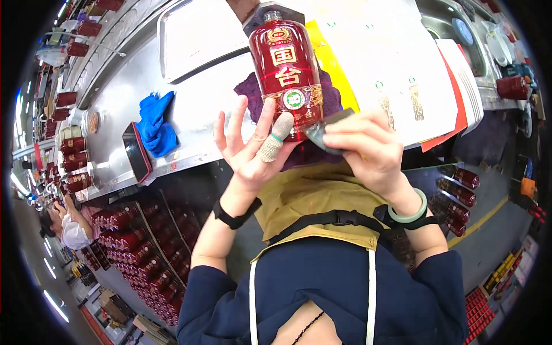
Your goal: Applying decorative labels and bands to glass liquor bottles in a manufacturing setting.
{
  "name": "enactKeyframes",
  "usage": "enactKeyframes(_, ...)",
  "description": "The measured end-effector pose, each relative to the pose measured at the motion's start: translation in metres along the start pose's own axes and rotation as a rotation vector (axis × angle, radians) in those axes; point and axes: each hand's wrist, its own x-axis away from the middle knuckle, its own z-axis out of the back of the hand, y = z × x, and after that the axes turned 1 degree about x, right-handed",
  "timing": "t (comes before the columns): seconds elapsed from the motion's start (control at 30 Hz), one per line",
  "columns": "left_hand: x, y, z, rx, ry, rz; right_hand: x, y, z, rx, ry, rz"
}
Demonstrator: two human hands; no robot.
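A dark red glass bottle (286,60) with gold lettering and a round green-and-white emblem lies on a purple cloth (330,95), its open neck pointing away from me. My left hand (250,158) is at its near left side, fingers spread. One finger wears a pale knitted finger cover with a green band and reaches over the lower front of the bottle. My right hand (371,146) pinches a flat, dark grey-green scraper-like piece (322,138) against the bottle's lower right side. The right fingers partly hide that piece, and the bottle's near end is covered by my hands.
White decal sheets (397,75) with gold designs lie right of the bottle, beside a yellow strip (323,46). To the left are a blue cloth (156,129), a red-edged dark device (136,152) and a white tray (201,37). Stacked red bottles (135,241) stand below the table; another person (72,227) works far left.
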Motion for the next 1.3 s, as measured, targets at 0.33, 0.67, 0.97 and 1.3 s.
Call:
enactKeyframes(0.33,-0.004,0.013,-0.01,0.334,0.058,0.36,-0.049,-0.008,-0.012,0.27,-0.11,0.311)
enactKeyframes(0.67,-0.017,0.012,-0.005,0.484,0.001,0.511,-0.09,-0.016,-0.005,0.344,0.001,0.444)
enactKeyframes(0.97,-0.016,0.011,-0.003,0.369,0.017,0.384,-0.062,0.002,-0.008,0.25,0.023,0.284)
enactKeyframes(1.3,-0.026,0.023,0.001,0.34,0.106,0.417,-0.058,-0.008,-0.003,0.222,-0.067,0.465)
